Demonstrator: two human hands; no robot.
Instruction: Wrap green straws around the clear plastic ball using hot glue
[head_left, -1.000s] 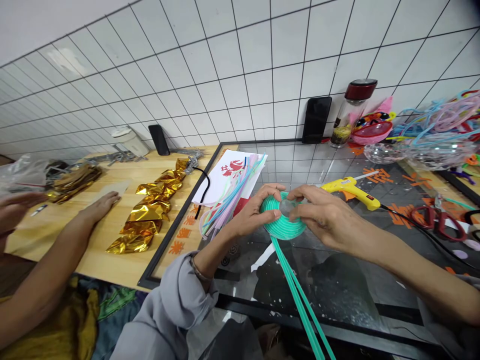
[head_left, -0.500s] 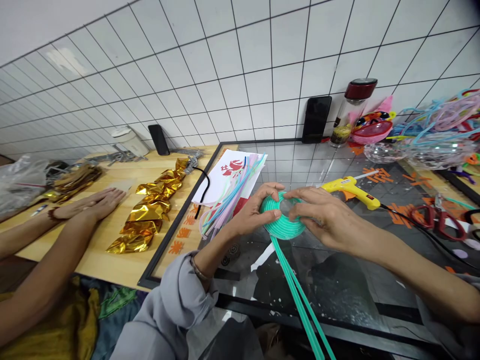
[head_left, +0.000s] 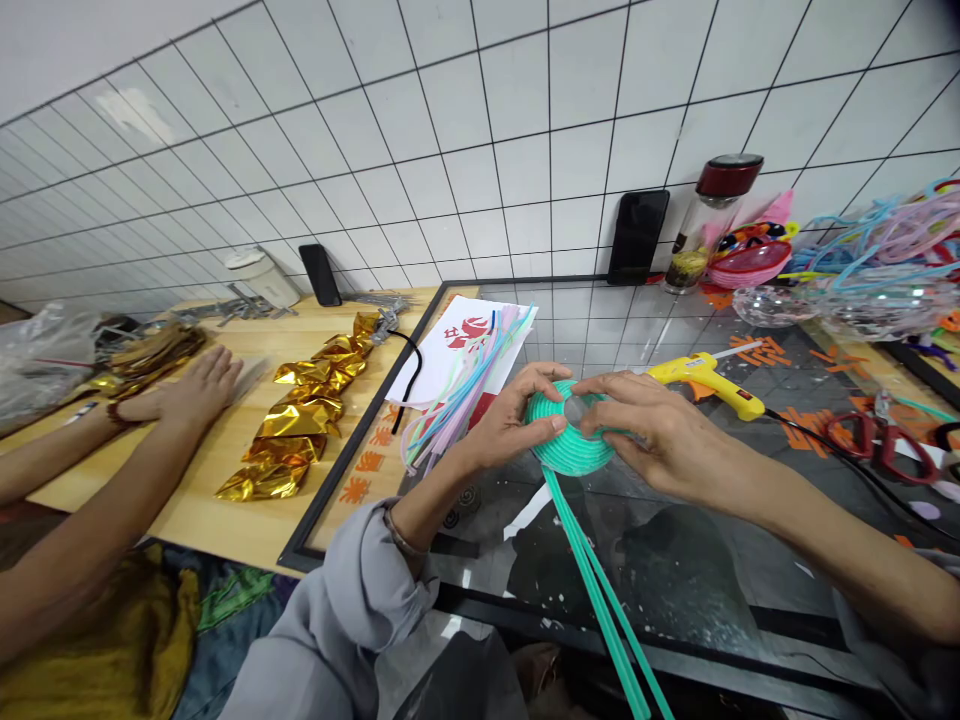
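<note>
Between my two hands is a round green coil (head_left: 574,455) of fuzzy stems like pipe cleaners, with a pale disc at its centre. My left hand (head_left: 517,425) grips its left side, thumb on the near face and fingers behind. On the right, my right hand (head_left: 645,420) pinches the rim with bent fingers near the disc. Long green stems (head_left: 592,570) trail from the coil's underside toward my lap. Just beyond my right hand, a yellow glue gun (head_left: 705,380) lies on the dark glossy table, a glue stick poking from its back.
Left of me, a co-worker's hands (head_left: 187,390) rest near crinkled gold foil (head_left: 300,410). Coloured stems (head_left: 472,385) lie on white paper (head_left: 427,345). Red scissors (head_left: 877,440), a bottle (head_left: 697,235), a phone (head_left: 637,238) and a heap of stems (head_left: 885,250) stand right and back.
My hands and the green coil hold nearly the same position, with the view shifted slightly. The co-worker's upper hand has moved back left, its fingers now raised and spread more.
</note>
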